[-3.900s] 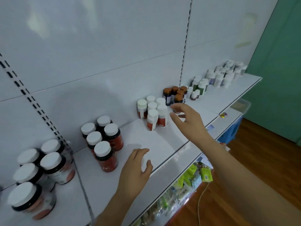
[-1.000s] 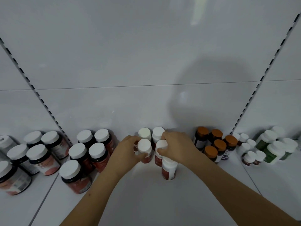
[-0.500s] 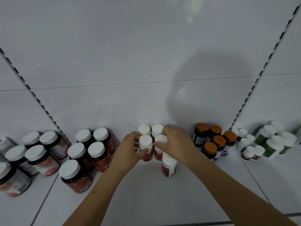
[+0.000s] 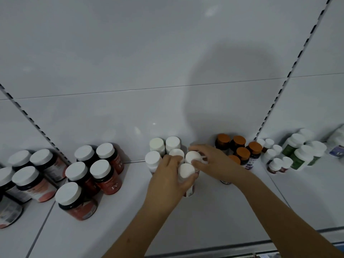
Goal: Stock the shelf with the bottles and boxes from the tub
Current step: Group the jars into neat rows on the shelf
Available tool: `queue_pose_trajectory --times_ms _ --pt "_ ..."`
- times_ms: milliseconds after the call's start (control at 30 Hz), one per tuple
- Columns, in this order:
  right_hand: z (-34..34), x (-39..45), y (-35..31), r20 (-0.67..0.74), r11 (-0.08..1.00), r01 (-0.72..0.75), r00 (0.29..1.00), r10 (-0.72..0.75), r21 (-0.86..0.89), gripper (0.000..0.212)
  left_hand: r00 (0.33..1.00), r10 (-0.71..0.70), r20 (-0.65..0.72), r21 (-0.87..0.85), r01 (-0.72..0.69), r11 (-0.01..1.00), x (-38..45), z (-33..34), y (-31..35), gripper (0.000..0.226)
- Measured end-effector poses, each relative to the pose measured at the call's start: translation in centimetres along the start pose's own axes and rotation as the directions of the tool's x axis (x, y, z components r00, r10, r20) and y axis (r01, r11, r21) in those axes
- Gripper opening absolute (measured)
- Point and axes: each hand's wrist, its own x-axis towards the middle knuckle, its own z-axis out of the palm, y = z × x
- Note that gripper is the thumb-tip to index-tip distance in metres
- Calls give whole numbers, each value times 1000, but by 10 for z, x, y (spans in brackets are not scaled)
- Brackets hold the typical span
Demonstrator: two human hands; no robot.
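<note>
Your left hand [image 4: 167, 180] curls round a small white-capped bottle [image 4: 186, 171] at the front of the cluster of white-capped bottles [image 4: 162, 148] on the white shelf [image 4: 214, 211], thumb and fingers wrapped about its neck and body. That bottle stands upright on the shelf, touching the cluster's front row. Your right hand [image 4: 214, 162] reaches in just right of it, fingers bent over the cap of a neighbouring white-capped bottle [image 4: 192, 157], pinching it from above. Left of the cluster stands a group of larger dark jars with white lids and red labels [image 4: 100, 172], and farther left another set of wide white-lidded jars [image 4: 28, 175]. Right of the cluster, behind your right hand, sit orange-capped dark bottles [image 4: 240, 148]; beyond them are tiny white-capped bottles [image 4: 275, 161] and green-labelled white bottles [image 4: 301, 153]. Behind the cluster rises the white back panel [image 4: 130, 71], crossed by slotted uprights [image 4: 290, 67].
</note>
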Motion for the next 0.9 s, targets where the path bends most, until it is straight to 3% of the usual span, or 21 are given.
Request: queue_pose_trajectory --times_ms 167,367,567,733,900 --pt "8 -6 8 -12 998 33 999 -32 61 30 994 -73 79 3 72 997 -9 20 2 45" --pt "11 -17 13 -93 998 35 995 -40 -49 29 979 -119 168 13 119 993 -16 -5 -7 38" --pt "15 -33 1 -3 991 32 999 -33 -128 29 948 -127 292 91 104 990 -20 -53 -21 42" --pt "27 -25 -17 -40 992 123 992 -123 -1 31 984 -115 138 175 90 980 -10 -66 -28 49" --pt "53 -18 -22 -152 985 167 974 -170 -35 38 998 -52 -23 99 54 994 -14 -44 -46 61"
